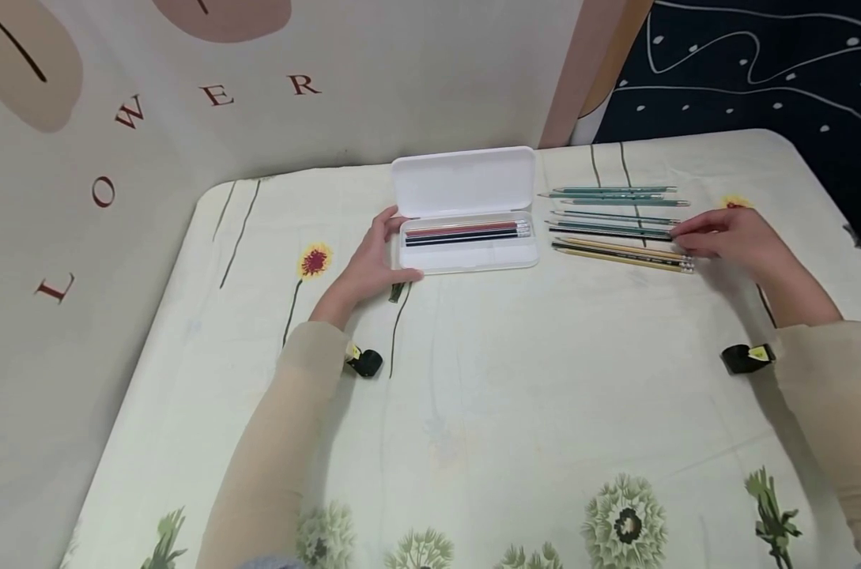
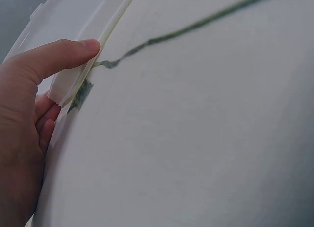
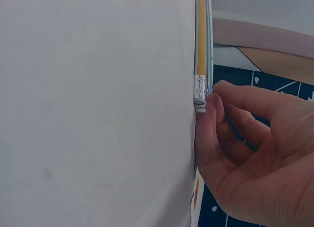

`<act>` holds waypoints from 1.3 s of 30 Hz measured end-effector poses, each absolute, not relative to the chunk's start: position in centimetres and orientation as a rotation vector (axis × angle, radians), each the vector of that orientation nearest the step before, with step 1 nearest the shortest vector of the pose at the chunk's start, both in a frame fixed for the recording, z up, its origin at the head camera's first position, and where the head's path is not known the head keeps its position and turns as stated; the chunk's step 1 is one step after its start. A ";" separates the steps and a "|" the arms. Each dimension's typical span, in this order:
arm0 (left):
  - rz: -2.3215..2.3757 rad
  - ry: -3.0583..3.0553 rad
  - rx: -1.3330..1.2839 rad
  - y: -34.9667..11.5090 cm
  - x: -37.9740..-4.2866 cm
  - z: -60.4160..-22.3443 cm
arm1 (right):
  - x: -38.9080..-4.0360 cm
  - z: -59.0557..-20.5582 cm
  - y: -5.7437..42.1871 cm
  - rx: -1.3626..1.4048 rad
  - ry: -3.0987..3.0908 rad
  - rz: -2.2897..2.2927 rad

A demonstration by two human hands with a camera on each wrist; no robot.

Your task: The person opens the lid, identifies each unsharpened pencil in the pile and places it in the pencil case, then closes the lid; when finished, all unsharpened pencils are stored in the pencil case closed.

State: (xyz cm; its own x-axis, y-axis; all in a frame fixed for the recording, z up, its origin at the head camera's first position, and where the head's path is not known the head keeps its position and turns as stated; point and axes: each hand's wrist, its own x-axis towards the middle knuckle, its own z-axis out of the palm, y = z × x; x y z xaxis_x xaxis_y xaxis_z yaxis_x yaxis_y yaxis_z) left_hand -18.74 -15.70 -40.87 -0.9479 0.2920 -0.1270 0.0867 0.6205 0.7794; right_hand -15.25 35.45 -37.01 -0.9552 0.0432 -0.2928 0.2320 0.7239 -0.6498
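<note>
A white pencil case [image 1: 466, 258] lies with its lid [image 1: 466, 183] raised at the back. Red and dark pencils [image 1: 466, 235] lie along its tray. My left hand [image 1: 369, 261] grips the case's left end, its thumb on the front corner and its fingers behind; the left wrist view shows the thumb [image 2: 73, 52] over the edge. At the right, my right hand [image 1: 732, 237] pinches the end of a pencil [image 1: 608, 231] in the middle row of teal and dark pencils. Yellow and black pencils [image 1: 622, 256] lie just in front. The pinched end is mostly hidden by the fingertips.
More teal pencils [image 1: 615, 197] lie behind the pinched one. A pale flowered cloth [image 1: 515, 411] covers the table. Behind stands a printed curtain [image 1: 416, 87], with a dark patterned cloth [image 1: 757, 71] at the right. Black wrist devices [image 1: 746, 359] sit on both sleeves.
</note>
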 end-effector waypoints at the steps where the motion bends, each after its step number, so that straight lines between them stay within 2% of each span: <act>1: 1.233 2.604 0.310 -15.7 -18.7 -40.9 | -15.3 -37.0 35.5 0.214 2.680 -1.035; 27: 1.231 2.607 0.322 -15.8 -18.8 -41.0 | -15.6 -37.4 36.2 0.295 2.687 -0.925; 39: 1.230 2.604 0.322 -15.7 -18.8 -40.9 | -15.2 -36.3 36.3 0.466 2.443 -1.523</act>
